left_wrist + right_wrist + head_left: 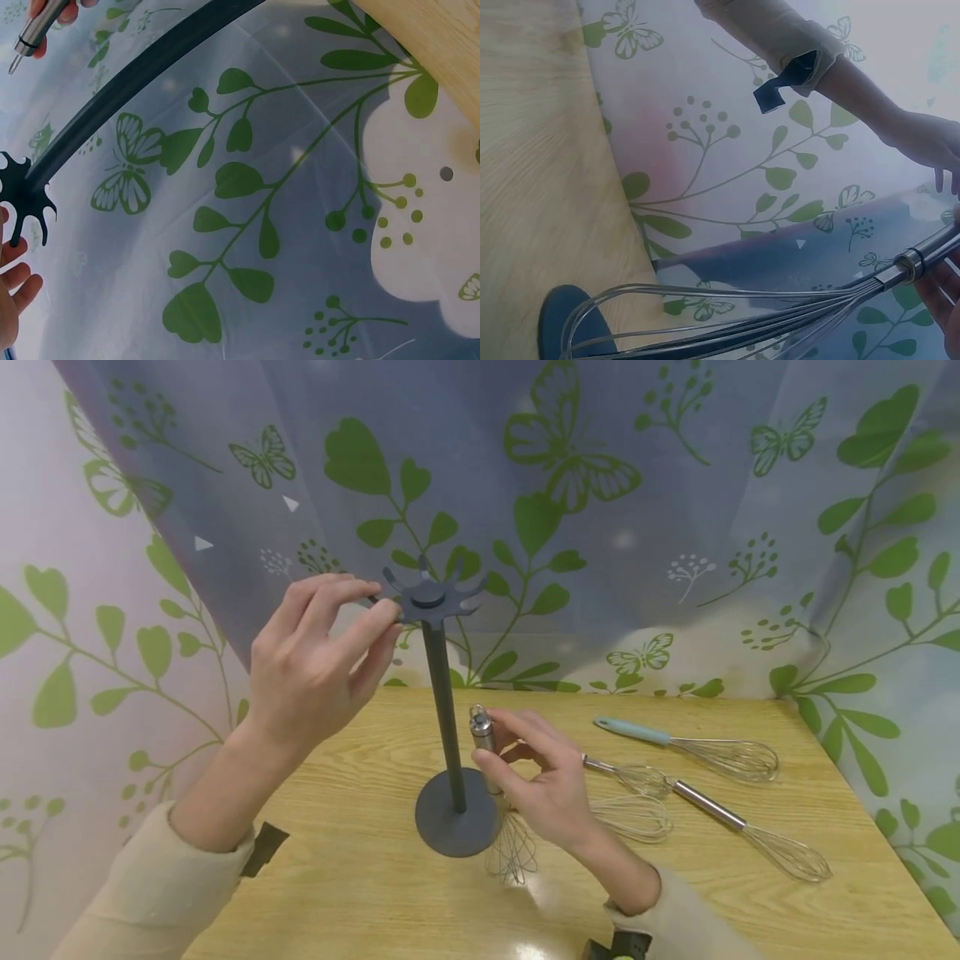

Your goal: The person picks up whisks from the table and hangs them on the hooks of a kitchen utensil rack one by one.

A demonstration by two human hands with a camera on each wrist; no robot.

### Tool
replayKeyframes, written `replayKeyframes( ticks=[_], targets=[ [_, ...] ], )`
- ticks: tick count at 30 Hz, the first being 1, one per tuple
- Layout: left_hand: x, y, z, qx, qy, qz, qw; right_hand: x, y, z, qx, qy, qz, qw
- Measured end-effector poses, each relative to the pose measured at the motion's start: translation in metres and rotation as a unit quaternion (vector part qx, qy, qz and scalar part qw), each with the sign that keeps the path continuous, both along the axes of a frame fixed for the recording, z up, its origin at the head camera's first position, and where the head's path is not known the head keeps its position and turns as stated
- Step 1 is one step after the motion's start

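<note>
A dark grey utensil stand (444,718) stands upright on the table, with a round base and a ring of curved hooks on top. My left hand (311,647) pinches one of the hooks between thumb and fingers. Just right of the pole, my right hand (547,777) holds a metal whisk (483,735) by its handle, loop end up. Its wires (513,853) hang downward beside the stand's base (438,835). In the right wrist view the whisk's steel collar (910,264) and long wires show close up.
Right of the stand lie several whisks on the wooden table (337,877): one with a light blue handle (633,730), one with a steel handle (708,803), a small one (643,779) and another wire head (637,820). A leaf-and-butterfly patterned curtain (480,460) hangs behind.
</note>
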State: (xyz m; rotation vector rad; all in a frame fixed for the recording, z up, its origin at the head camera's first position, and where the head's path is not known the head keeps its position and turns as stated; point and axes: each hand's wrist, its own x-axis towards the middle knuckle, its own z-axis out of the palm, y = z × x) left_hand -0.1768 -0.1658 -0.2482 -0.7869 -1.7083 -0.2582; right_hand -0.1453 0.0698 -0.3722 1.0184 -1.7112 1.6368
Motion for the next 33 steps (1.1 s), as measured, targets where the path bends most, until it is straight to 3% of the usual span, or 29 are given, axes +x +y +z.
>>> replayKeyframes(
  ticks=[12, 33],
  targets=[
    [0.002, 0.0, 0.0, 0.001, -0.004, -0.001, 1.0, -0.008, -0.006, 0.015, -0.022, 0.013, 0.016, 0.9995],
    [0.001, 0.001, -0.001, 0.005, -0.006, 0.002, 1.0, -0.01, -0.023, 0.036, -0.048, -0.018, 0.046, 0.9977]
  ],
)
